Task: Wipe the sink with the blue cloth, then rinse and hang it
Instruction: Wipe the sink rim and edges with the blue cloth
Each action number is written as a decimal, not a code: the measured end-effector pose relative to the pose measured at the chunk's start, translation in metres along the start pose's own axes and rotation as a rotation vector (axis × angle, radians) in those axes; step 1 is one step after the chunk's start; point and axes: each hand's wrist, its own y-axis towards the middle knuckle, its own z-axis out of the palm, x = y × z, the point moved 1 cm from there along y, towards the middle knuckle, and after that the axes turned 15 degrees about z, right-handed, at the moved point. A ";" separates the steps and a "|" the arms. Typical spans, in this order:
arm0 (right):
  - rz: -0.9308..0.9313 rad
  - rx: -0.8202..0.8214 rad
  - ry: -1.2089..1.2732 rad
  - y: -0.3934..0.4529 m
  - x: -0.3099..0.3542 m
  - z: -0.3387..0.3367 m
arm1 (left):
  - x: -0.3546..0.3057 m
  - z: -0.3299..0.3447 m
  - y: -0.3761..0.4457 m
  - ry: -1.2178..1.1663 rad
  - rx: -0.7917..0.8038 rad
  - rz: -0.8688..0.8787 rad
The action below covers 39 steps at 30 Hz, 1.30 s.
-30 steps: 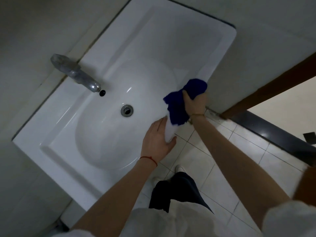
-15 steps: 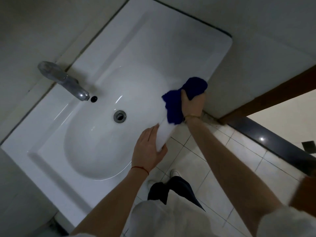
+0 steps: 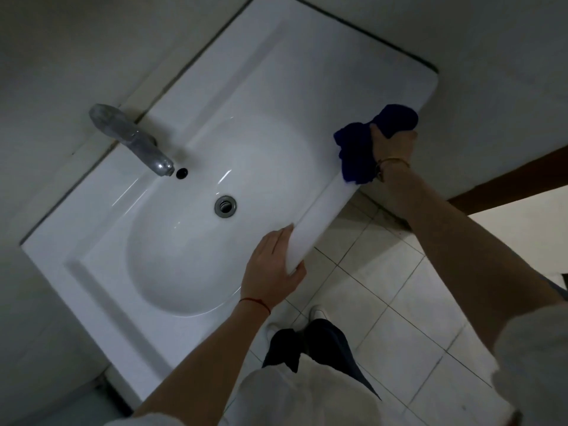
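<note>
1. The blue cloth (image 3: 365, 149) is bunched under the right hand (image 3: 392, 142), whose fingers are clenched on it, and it is pressed on the front rim of the sink (image 3: 276, 72) near the far right corner
2. Compared with a second ago, the cloth has been carried a little further along the rim toward that corner; the shift is small, and part of it may be owed to the camera having turned
3. The left hand (image 3: 272, 272) is kept on the front edge of the sink, thumb below and fingers over the lip; it is only braced there, nothing being carried in it
4. The basin, drain (image 3: 225, 206) and tap (image 3: 132, 139) are not touched by the cloth
5. It is judged that wiping is in hand and confined to the rim; rinsing and hanging are not yet begun
</note>
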 end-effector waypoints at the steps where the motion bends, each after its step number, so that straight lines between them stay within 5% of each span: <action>1: 0.000 -0.015 0.008 0.004 0.001 0.001 | 0.000 0.000 0.000 0.002 -0.004 0.010; 11: -0.031 0.129 0.047 -0.085 -0.070 0.025 | 0.003 -0.005 -0.011 -0.030 0.024 0.024; 17: 0.040 0.246 0.120 -0.165 -0.129 0.050 | 0.015 -0.032 -0.086 -0.020 0.088 0.084; 30: 0.050 0.234 0.272 -0.322 -0.225 0.113 | 0.057 -0.077 -0.204 -0.098 0.093 0.219; 39: 0.054 0.094 0.244 -0.302 -0.185 0.100 | 0.067 -0.078 -0.224 -0.075 0.109 0.164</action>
